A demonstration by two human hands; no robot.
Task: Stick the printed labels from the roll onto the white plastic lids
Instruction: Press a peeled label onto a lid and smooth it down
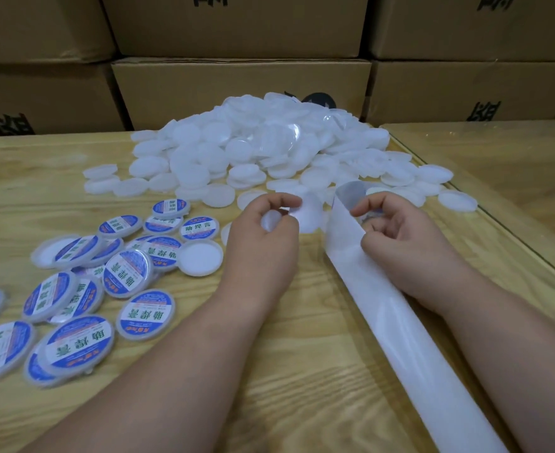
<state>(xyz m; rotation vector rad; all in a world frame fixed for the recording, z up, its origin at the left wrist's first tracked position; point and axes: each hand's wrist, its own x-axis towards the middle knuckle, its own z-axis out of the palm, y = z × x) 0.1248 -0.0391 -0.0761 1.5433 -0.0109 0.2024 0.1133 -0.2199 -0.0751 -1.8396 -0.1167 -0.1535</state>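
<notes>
Progress: labelled lids (73, 289) about twenty, left; blank pile (253, 148) far larger. Left hand (263, 237) pinches blank lid (271, 220); right hand (400, 237) peels label (369, 217) off strip (400, 322).

White lids (253, 148), blue-white labels (147, 313)

Both bare forearms reached forward from the lower edge of the view, converging toward the middle. The left hand (264, 232) was turned with its back up, fingers curled inward, thumb and forefinger pinched on a round white plastic lid (271, 220). The right hand (400, 237) lay just beside it, apart from it, its fingers curled and its thumb and fingertips pinching the long white strip of label backing paper (384, 308) at its curled-over end.
</notes>
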